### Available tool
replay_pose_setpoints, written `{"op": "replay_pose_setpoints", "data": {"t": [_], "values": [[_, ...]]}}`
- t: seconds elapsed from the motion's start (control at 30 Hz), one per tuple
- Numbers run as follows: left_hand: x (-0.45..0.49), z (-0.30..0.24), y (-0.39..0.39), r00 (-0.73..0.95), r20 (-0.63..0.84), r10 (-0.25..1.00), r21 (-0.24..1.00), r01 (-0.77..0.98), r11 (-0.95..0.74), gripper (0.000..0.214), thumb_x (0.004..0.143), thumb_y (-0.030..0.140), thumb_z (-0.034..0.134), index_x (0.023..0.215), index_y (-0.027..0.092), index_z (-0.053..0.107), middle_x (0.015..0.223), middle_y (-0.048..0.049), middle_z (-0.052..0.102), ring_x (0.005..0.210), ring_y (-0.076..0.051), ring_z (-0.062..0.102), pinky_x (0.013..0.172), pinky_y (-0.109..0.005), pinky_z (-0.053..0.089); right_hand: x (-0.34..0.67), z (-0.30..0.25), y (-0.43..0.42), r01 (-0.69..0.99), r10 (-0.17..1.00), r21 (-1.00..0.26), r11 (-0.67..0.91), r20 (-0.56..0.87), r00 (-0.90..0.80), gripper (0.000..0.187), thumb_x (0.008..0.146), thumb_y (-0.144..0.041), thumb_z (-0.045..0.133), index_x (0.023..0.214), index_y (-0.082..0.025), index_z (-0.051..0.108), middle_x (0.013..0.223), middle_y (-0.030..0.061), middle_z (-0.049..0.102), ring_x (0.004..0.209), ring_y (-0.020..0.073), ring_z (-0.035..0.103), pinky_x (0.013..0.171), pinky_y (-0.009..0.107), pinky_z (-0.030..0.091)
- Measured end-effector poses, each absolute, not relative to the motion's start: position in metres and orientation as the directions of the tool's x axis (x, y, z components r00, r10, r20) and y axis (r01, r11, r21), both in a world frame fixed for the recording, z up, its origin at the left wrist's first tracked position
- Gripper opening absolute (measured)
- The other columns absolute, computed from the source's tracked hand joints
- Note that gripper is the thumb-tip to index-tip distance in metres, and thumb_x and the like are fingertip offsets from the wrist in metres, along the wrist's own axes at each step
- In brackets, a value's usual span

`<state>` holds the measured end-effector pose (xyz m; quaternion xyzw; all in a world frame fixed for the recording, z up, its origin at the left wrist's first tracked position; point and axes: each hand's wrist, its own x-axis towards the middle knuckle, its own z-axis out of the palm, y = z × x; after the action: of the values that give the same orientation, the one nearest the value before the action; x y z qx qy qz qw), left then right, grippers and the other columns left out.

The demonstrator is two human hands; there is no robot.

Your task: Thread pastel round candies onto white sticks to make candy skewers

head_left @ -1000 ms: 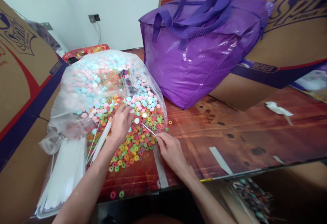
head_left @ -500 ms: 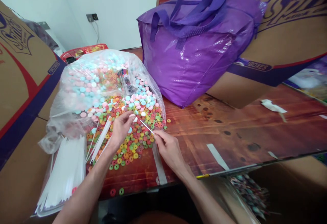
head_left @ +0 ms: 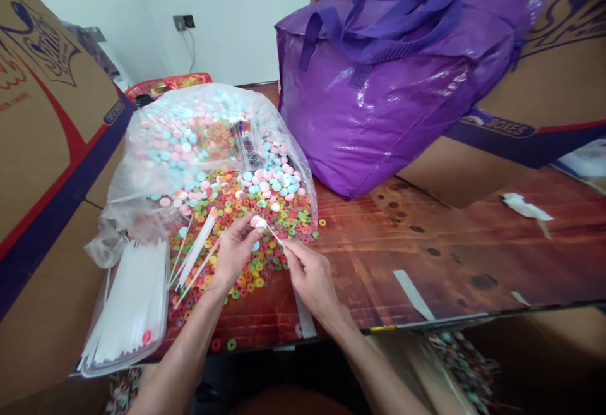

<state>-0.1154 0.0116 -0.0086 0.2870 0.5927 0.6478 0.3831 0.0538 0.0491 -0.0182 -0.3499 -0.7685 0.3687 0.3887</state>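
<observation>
Between the thumb and fingers of my left hand (head_left: 237, 247) are round candies (head_left: 258, 222), pink and white. My right hand (head_left: 310, 270) pinches a thin white stick (head_left: 274, 236), whose far tip meets the candies; whether it has gone into them I cannot tell. Under and around both hands spread many small ring candies (head_left: 258, 273) in red, orange, yellow and green. Behind them lie pink, blue and white round candies (head_left: 269, 181), partly under a clear plastic bag (head_left: 156, 118). A few loose white sticks (head_left: 197, 244) rest left of my left hand.
A clear tray (head_left: 163, 314) full of white sticks stands at the front left. A large purple bag (head_left: 369, 112) sits at the back, with cardboard boxes (head_left: 42, 124) on either side. Tape strips (head_left: 413, 294) stick to the wooden table (head_left: 360, 257).
The stick in my right hand and the candies in my left have come together; before, a small gap lay between them. The whole view has shifted slightly.
</observation>
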Motion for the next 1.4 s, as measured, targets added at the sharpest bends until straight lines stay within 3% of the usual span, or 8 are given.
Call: {"op": "replay_pose_setpoints", "data": {"t": [0.17, 0.27, 0.4, 0.67, 0.83, 1.1, 1.23, 1.4], "values": [[-0.117, -0.012, 0.005, -0.585, -0.083, 0.807, 0.993, -0.118, 0.017, 0.052, 0.081, 0.044, 0.072, 0.126, 0.018, 0.067, 0.091, -0.0041, 0.075, 0.071, -0.013, 0.066, 0.067, -0.024, 0.053, 0.051, -0.02, 0.045, 0.232, 0.849, -0.875, 0.424, 0.295, -0.438, 0.028, 0.096, -0.024, 0.05, 0.108, -0.019, 0.075, 0.093, 0.0076, 0.077, 0.083, 0.021, 0.073, 0.079, 0.032, 0.057], [-0.116, -0.011, 0.002, -0.595, -0.101, 0.798, 0.981, -0.192, -0.019, 0.049, 0.081, 0.044, 0.072, 0.123, 0.019, 0.068, 0.105, -0.0068, 0.075, 0.078, -0.014, 0.069, 0.07, -0.024, 0.054, 0.049, -0.02, 0.042, 0.185, 0.882, -0.935, 0.301, 0.2, -0.426, 0.027, 0.096, -0.029, 0.053, 0.108, -0.02, 0.075, 0.081, 0.0045, 0.074, 0.07, 0.0175, 0.068, 0.066, 0.027, 0.054], [-0.107, -0.008, -0.003, -0.543, -0.122, 0.831, 0.975, -0.22, -0.001, 0.048, 0.079, 0.043, 0.075, 0.12, 0.019, 0.07, 0.104, -0.0068, 0.076, 0.083, -0.017, 0.071, 0.08, -0.029, 0.056, 0.037, -0.019, 0.042, 0.074, 0.898, -0.979, 0.188, 0.141, -0.418, 0.028, 0.094, -0.032, 0.056, 0.108, -0.018, 0.076, 0.072, 0.0015, 0.067, 0.057, 0.0128, 0.057, 0.053, 0.023, 0.046], [-0.095, -0.011, -0.013, -0.552, -0.009, 0.834, 1.0, -0.013, 0.002, 0.038, 0.082, 0.038, 0.071, 0.116, 0.023, 0.074, 0.12, -0.0059, 0.072, 0.112, -0.023, 0.065, 0.103, -0.037, 0.048, 0.019, -0.012, 0.039, 0.093, 0.901, -0.95, 0.297, 0.247, -0.356, 0.023, 0.093, -0.028, 0.057, 0.094, -0.018, 0.078, 0.074, 0.0022, 0.07, 0.061, 0.0134, 0.057, 0.058, 0.024, 0.046], [-0.092, -0.007, -0.012, -0.561, -0.079, 0.824, 0.988, -0.155, -0.011, 0.037, 0.077, 0.038, 0.075, 0.109, 0.02, 0.075, 0.107, -0.0061, 0.076, 0.1, -0.022, 0.069, 0.093, -0.036, 0.053, 0.022, -0.007, 0.039, 0.15, 0.871, -0.916, 0.372, 0.288, -0.397, 0.027, 0.096, -0.029, 0.052, 0.096, -0.018, 0.076, 0.08, 0.0049, 0.073, 0.067, 0.0157, 0.064, 0.064, 0.025, 0.051], [-0.106, 0.0, -0.013, -0.684, -0.112, 0.721, 0.953, -0.28, -0.117, 0.036, 0.068, 0.034, 0.083, 0.098, 0.017, 0.072, 0.09, -0.0027, 0.074, 0.076, -0.014, 0.069, 0.074, -0.027, 0.055, 0.048, 0.001, 0.026, 0.213, 0.813, -0.884, 0.416, 0.257, -0.522, 0.035, 0.098, -0.022, 0.047, 0.12, -0.016, 0.072, 0.06, -0.0009, 0.064, 0.05, 0.0126, 0.059, 0.055, 0.023, 0.05], [-0.111, -0.003, -0.017, -0.707, -0.1, 0.701, 0.963, -0.247, -0.112, 0.038, 0.069, 0.035, 0.083, 0.101, 0.017, 0.073, 0.091, -0.0028, 0.073, 0.078, -0.014, 0.068, 0.08, -0.03, 0.055, 0.053, -0.003, 0.02, 0.218, 0.784, -0.868, 0.447, 0.263, -0.562, 0.036, 0.096, -0.018, 0.047, 0.122, -0.016, 0.072, 0.084, 0.0054, 0.077, 0.074, 0.0174, 0.073, 0.073, 0.027, 0.058], [-0.114, -0.008, -0.024, -0.706, -0.038, 0.708, 0.992, -0.114, -0.061, 0.035, 0.073, 0.034, 0.08, 0.103, 0.018, 0.076, 0.098, -0.0055, 0.074, 0.088, -0.018, 0.068, 0.087, -0.033, 0.054, 0.049, -0.003, 0.019, 0.191, 0.751, -0.864, 0.467, 0.273, -0.601, 0.038, 0.097, -0.015, 0.046, 0.125, -0.021, 0.071, 0.117, 0.0067, 0.075, 0.102, 0.0209, 0.073, 0.09, 0.031, 0.057]]}}
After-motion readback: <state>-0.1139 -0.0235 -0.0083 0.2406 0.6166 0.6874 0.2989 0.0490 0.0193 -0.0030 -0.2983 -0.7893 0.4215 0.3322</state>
